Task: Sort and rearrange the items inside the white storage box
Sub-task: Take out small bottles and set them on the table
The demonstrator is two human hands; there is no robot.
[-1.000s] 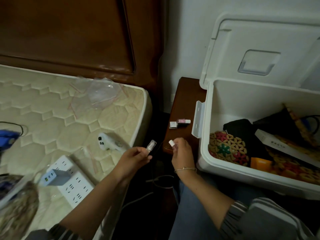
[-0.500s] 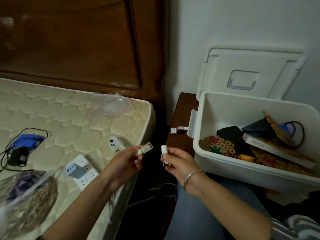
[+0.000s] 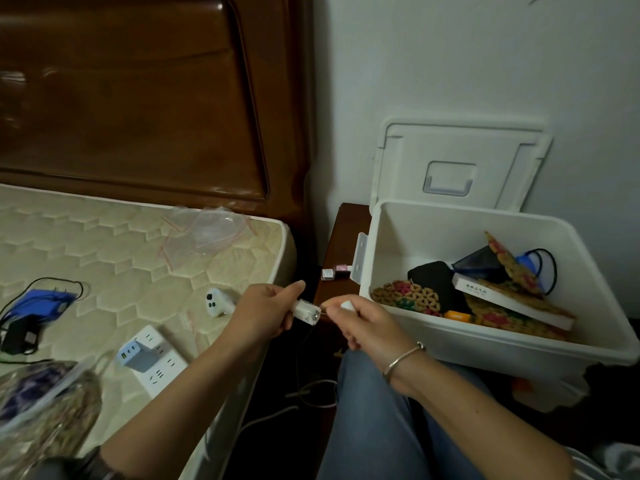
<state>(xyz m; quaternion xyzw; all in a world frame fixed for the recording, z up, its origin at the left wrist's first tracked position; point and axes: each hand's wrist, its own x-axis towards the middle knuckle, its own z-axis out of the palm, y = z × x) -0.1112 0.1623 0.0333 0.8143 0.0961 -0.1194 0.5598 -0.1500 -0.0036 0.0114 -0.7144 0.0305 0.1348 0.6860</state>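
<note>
on the mattress (image 3: 104,244), near its right edge, lie empty zip bags (image 3: 207,233), a white handheld device (image 3: 218,301) and a white power strip (image 3: 159,365) with a pale blue charger (image 3: 133,351) plugged in. further left are a blue item (image 3: 41,299) with a black cable and a black adapter (image 3: 19,337). a filled clear bag (image 3: 41,410) is at the bottom left corner of the view.

a dark gap runs between the mattress edge and the wooden desk (image 3: 343,237), with loose cables (image 3: 311,393) on the floor in it. both hands hover over this gap, above a knee in jeans. the left hand (image 3: 266,313) has its fingers wrapped round a small clear bottle (image 3: 308,313). the right hand (image 3: 367,323) pinches a white cap (image 3: 347,305), with a thin stem reaching towards the bottle's mouth.

the white storage box (image 3: 485,344) stands on the desk's right side, its lid (image 3: 457,161) propped open against the wall. on the bare strip at the desk's left edge, just beside the box latch, are two small bottles (image 3: 334,271).

the box holds woven mats (image 3: 405,297), a black pouch (image 3: 433,278), a flat white carton (image 3: 502,299), an orange item (image 3: 457,316), a dark blue bag (image 3: 479,263) and a black cord (image 3: 550,271). its left rear part is bare.
</note>
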